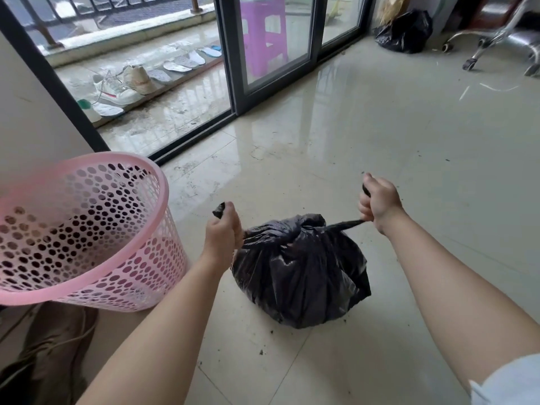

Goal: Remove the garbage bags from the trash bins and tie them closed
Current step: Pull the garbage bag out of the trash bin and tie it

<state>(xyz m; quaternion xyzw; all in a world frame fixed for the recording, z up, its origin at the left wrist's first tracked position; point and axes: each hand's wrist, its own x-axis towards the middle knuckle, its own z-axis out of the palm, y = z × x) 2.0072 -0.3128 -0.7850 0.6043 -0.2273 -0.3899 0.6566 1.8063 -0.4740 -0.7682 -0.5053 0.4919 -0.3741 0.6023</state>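
Note:
A full black garbage bag (301, 276) sits on the tiled floor in front of me. Its top is gathered into a knot at the middle, with two twisted ends stretched out sideways. My left hand (223, 229) is closed around the left end, and a short black tip sticks out above the fist. My right hand (378, 201) grips the right end, pulled taut up and to the right. A pink perforated trash bin (125, 258) stands to the left of the bag, tilted toward me, with no bag visible in it.
A second black garbage bag (404, 32) lies at the far wall beside an office chair base (479, 51). Sliding glass doors (277, 54) lead to a balcony with shoes (122, 86) and insoles. Dirt crumbs dot the floor around the bag.

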